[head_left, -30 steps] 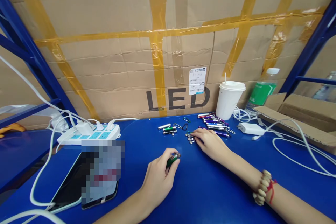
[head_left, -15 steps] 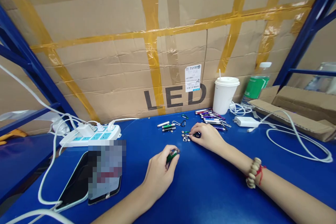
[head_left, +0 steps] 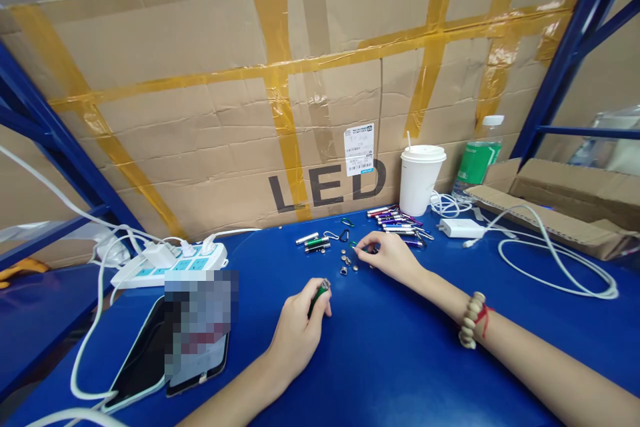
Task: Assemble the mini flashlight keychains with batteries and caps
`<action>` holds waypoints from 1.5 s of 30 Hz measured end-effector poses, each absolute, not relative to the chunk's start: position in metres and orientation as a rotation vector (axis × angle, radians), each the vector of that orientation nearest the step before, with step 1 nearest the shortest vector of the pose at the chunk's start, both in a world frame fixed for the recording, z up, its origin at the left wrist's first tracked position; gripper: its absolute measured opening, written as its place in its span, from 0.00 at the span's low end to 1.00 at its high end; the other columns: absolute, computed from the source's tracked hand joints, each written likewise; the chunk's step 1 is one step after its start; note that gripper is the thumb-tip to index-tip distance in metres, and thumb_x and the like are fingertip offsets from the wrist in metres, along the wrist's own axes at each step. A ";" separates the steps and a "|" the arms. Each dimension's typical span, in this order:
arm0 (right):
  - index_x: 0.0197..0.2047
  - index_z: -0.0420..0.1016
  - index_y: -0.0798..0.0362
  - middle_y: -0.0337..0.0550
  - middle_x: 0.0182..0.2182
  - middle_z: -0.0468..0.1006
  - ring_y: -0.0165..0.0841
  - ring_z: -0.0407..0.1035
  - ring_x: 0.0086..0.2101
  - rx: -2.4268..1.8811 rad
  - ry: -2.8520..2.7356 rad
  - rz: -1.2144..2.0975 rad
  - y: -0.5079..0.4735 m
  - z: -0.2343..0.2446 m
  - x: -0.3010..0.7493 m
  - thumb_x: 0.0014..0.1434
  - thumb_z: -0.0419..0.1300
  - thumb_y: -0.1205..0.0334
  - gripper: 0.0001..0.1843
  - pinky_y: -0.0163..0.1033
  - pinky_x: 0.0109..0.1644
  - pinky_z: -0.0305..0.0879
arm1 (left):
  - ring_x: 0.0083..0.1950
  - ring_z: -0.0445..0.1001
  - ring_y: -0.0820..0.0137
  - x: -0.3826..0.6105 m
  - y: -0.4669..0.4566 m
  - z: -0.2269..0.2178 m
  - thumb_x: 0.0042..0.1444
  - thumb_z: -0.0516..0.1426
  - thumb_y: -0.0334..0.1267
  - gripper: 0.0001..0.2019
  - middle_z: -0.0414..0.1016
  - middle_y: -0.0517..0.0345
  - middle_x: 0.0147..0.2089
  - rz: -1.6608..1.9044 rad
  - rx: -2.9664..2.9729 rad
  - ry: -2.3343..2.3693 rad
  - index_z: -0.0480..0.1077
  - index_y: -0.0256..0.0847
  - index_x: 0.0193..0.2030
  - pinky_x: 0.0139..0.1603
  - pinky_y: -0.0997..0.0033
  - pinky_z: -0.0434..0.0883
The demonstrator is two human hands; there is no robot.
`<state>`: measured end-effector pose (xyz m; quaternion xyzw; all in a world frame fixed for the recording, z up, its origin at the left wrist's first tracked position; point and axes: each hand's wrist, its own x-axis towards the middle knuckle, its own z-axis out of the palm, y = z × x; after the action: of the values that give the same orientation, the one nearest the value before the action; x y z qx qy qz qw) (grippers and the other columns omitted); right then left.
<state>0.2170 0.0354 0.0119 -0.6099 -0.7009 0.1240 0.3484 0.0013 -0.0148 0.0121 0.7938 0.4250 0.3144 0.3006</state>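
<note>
My left hand is closed around a small green flashlight, its silver end pointing up and away. To the right and farther back, my right hand is closed in a pinch, its fingertips beside a small green piece; what they grip is hidden or too small to name. Just left of those fingers lie several small round metal discs that look like button cells, and a little silver fitting. Behind them are a black flashlight tube, a green one and a silver one, beside small carabiner clips.
A pile of colourful mini flashlights lies before a white cup. At right are a bottle, a charger with cable, and an open carton. A power strip and two phones sit left. Cardboard stands behind.
The view has shifted slightly. My left hand has turned the green flashlight more upright. My right hand's fingertips have lifted away from the small metal pieces, which show more fully now.
</note>
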 end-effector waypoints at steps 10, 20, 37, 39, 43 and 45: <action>0.32 0.78 0.59 0.48 0.33 0.78 0.24 0.65 0.25 -1.218 -1.273 1.267 0.040 0.015 0.212 0.46 0.62 0.50 0.19 0.30 0.26 0.60 | 0.23 0.64 0.74 0.002 -0.014 0.011 0.62 0.40 0.45 0.15 0.67 0.63 0.21 0.758 2.070 1.137 0.57 0.41 0.29 0.27 0.75 0.59; 0.27 0.76 0.58 0.39 0.21 0.75 0.23 0.65 0.21 -1.069 -1.545 1.448 0.012 0.031 0.189 0.42 0.66 0.55 0.14 0.29 0.25 0.59 | 0.24 0.62 0.75 0.000 -0.014 0.007 0.62 0.40 0.44 0.12 0.63 0.65 0.22 0.916 1.898 1.101 0.54 0.41 0.31 0.29 0.75 0.61; 0.52 0.67 0.54 0.43 0.33 0.71 0.30 0.66 0.33 -0.919 -2.374 0.635 -0.005 0.015 0.176 0.61 0.50 0.60 0.17 0.36 0.39 0.63 | 0.22 0.58 0.76 0.000 -0.011 0.006 0.59 0.45 0.37 0.09 0.58 0.67 0.21 0.921 1.930 1.182 0.49 0.42 0.28 0.26 0.76 0.57; 0.54 0.65 0.55 0.43 0.31 0.70 0.30 0.66 0.32 -0.919 -2.422 0.530 -0.007 0.016 0.176 0.61 0.49 0.61 0.18 0.35 0.37 0.63 | 0.21 0.58 0.76 0.001 -0.011 0.007 0.59 0.44 0.37 0.09 0.58 0.67 0.21 0.927 1.915 1.171 0.50 0.42 0.28 0.25 0.76 0.57; 0.48 0.69 0.58 0.42 0.28 0.69 0.30 0.65 0.28 -0.951 -2.464 0.408 -0.009 0.017 0.174 0.61 0.49 0.62 0.15 0.33 0.33 0.62 | 0.21 0.58 0.77 0.002 -0.013 0.007 0.59 0.45 0.37 0.09 0.58 0.68 0.20 0.936 1.915 1.128 0.50 0.42 0.28 0.25 0.77 0.57; 0.44 0.71 0.59 0.41 0.26 0.69 0.29 0.65 0.27 -0.955 -2.473 0.359 -0.010 0.018 0.173 0.61 0.49 0.63 0.13 0.33 0.32 0.62 | 0.21 0.57 0.77 0.002 -0.013 0.007 0.59 0.45 0.36 0.09 0.58 0.67 0.21 0.934 1.932 1.123 0.50 0.42 0.28 0.24 0.77 0.56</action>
<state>0.1733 -0.0095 0.0176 -0.3473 -0.8995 0.1305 0.2310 0.0019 -0.0129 0.0068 0.7466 0.4341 0.3608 0.3521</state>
